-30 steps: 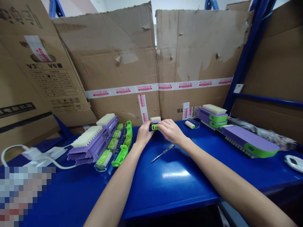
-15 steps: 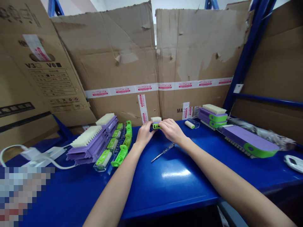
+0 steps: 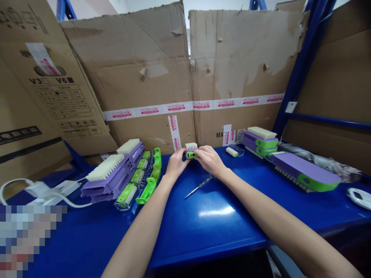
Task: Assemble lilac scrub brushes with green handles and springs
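Observation:
Between my two hands is a purple brush (image 3: 191, 146) with cream bristles upward and a green end piece (image 3: 191, 155) facing me. My left hand (image 3: 176, 162) grips its left side, fingers closed. From the right, my right hand (image 3: 210, 160) has its fingers closed on the brush near the green end; the fingertips partly hide it. A screwdriver (image 3: 199, 187) with a clear handle lies on the blue table just in front of my hands. Green end pieces (image 3: 147, 191) stand in a row to the left, beside several springs (image 3: 147, 177).
Purple brush bodies (image 3: 108, 173) and clear-and-green containers (image 3: 126, 196) stand at left near a white power strip (image 3: 55, 192). At right are stacked brushes (image 3: 259, 142), a longer purple brush (image 3: 307, 172), a small white cylinder (image 3: 232, 151) and a white oval object (image 3: 360, 198). Cardboard (image 3: 145, 85) walls the back.
Both hands stay at nearly the same place on the brush. The green end piece shows slightly more toward me, and the view has shifted a little.

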`<action>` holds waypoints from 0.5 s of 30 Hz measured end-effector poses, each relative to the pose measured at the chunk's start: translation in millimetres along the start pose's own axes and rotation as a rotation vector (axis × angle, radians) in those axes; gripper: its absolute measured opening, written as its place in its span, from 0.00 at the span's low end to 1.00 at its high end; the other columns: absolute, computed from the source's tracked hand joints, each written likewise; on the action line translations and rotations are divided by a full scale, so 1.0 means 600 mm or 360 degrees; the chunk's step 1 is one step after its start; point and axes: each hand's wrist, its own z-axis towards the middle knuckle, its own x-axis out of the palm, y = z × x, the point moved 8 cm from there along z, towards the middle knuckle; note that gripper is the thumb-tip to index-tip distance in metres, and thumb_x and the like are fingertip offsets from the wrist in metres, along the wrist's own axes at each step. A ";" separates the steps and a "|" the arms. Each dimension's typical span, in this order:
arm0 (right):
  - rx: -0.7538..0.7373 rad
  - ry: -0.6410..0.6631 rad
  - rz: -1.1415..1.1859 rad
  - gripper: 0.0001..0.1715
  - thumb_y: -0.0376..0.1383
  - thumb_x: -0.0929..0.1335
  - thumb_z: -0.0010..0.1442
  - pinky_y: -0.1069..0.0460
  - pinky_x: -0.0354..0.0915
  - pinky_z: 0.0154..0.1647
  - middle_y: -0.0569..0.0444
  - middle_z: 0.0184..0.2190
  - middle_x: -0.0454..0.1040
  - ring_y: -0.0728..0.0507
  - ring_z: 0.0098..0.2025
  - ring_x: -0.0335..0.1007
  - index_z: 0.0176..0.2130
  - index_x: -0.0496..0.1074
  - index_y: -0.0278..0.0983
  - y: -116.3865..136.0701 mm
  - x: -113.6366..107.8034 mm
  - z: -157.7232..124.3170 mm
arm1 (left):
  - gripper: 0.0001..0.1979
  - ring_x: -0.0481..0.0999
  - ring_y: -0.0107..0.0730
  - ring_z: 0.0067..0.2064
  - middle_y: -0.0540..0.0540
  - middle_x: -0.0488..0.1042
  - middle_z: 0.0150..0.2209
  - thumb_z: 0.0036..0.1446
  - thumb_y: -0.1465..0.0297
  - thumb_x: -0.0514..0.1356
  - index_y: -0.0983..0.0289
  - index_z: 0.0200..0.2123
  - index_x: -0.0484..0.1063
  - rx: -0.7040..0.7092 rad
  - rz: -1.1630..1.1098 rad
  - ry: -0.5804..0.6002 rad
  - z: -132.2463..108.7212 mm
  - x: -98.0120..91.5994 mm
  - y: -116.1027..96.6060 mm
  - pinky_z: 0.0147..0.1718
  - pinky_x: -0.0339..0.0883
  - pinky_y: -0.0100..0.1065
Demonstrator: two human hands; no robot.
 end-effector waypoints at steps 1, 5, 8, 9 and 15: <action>0.0027 0.0009 -0.0006 0.11 0.34 0.60 0.64 0.46 0.59 0.46 0.45 0.40 0.75 0.41 0.45 0.65 0.42 0.69 0.35 -0.002 0.001 -0.001 | 0.14 0.77 0.39 0.42 0.56 0.77 0.40 0.50 0.70 0.64 0.62 0.41 0.68 -0.0002 -0.0002 0.0005 0.000 0.000 0.000 0.40 0.69 0.36; 0.0115 0.0080 -0.0022 0.10 0.35 0.62 0.63 0.46 0.58 0.44 0.46 0.40 0.75 0.40 0.44 0.64 0.43 0.69 0.36 -0.010 0.008 -0.002 | 0.15 0.77 0.39 0.42 0.56 0.77 0.40 0.49 0.70 0.65 0.62 0.41 0.68 -0.0009 -0.0010 0.0023 0.001 0.000 -0.003 0.41 0.69 0.35; 0.0186 0.0083 -0.0024 0.10 0.36 0.64 0.61 0.46 0.57 0.41 0.46 0.40 0.74 0.40 0.44 0.63 0.43 0.69 0.36 -0.016 0.007 -0.002 | 0.15 0.77 0.39 0.42 0.57 0.77 0.40 0.49 0.70 0.65 0.63 0.41 0.68 -0.0028 -0.0001 0.0033 0.002 0.001 -0.002 0.41 0.69 0.36; 0.0210 0.0075 -0.0018 0.11 0.36 0.65 0.60 0.46 0.57 0.41 0.47 0.40 0.74 0.39 0.44 0.63 0.44 0.68 0.35 -0.018 0.005 -0.002 | 0.16 0.77 0.40 0.42 0.57 0.77 0.41 0.48 0.71 0.66 0.63 0.41 0.68 -0.0035 0.0005 0.0036 0.002 0.001 -0.002 0.41 0.69 0.36; 0.0287 0.0015 0.0046 0.16 0.39 0.69 0.57 0.46 0.58 0.41 0.47 0.42 0.74 0.39 0.44 0.63 0.45 0.68 0.36 -0.028 -0.006 -0.003 | 0.17 0.77 0.39 0.42 0.55 0.77 0.40 0.48 0.72 0.66 0.62 0.42 0.68 -0.0046 0.0006 0.0022 0.001 0.001 -0.001 0.41 0.69 0.35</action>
